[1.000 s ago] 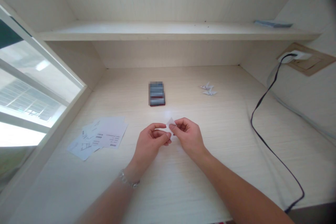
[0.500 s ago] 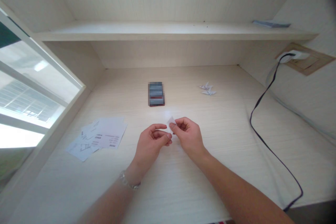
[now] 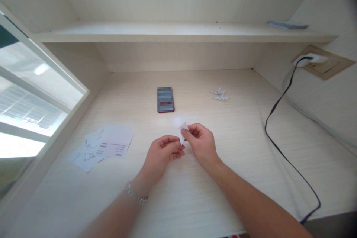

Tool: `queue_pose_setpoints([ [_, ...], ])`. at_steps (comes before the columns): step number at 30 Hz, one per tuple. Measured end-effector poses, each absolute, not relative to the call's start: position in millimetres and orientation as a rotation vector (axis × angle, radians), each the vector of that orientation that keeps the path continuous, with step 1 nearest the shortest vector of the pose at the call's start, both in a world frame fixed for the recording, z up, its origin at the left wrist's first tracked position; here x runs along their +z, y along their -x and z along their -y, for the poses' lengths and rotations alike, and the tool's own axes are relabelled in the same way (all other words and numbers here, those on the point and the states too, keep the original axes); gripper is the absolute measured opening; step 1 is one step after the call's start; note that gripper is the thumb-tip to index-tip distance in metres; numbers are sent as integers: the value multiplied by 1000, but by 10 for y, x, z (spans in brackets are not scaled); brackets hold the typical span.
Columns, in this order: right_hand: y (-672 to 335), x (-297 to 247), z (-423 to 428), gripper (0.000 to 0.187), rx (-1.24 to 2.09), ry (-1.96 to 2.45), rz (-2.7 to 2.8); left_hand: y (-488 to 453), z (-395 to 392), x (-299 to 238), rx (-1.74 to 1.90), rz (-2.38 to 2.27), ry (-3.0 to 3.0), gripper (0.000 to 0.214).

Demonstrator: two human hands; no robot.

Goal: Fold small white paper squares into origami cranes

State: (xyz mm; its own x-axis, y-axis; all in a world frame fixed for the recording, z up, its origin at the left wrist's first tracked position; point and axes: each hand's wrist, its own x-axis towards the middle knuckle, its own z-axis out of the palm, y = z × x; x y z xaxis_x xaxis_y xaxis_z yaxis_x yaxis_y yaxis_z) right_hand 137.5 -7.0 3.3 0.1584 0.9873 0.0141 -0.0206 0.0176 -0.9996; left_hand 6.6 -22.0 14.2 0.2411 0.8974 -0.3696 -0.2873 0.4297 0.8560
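Observation:
A small piece of folded white paper is held upright above the desk between my two hands. My right hand pinches its right side between thumb and curled fingers. At the paper's pointed lower end, the thumb and index finger of my left hand come together on the tip; its other fingers are curled below. A bracelet circles my left wrist. Further back on the right lie two small folded paper cranes, close together.
Several printed white paper sheets overlap at the left. A dark rectangular object, blurred out, lies behind my hands. A black cable runs from the wall socket down the right side. Above the desk spans a shelf.
My left thumb and index finger have closed together at the paper's lower tip, where they were apart before. The paper has turned slightly, showing more of its pointed length.

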Motion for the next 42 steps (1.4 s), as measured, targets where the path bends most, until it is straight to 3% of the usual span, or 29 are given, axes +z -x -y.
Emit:
queue_pose_setpoints([
  [13, -1332, 29, 77, 16, 1066, 1264, 1084, -71, 226, 149, 938, -989, -719, 13],
  [21, -1340, 50, 83, 17, 1073, 1263, 1080, -44, 228, 150, 874, -936, -648, 25],
  [42, -1299, -4, 109, 13, 1101, 1227, 1091, -75, 206, 119, 1000, -1134, -858, 9],
])
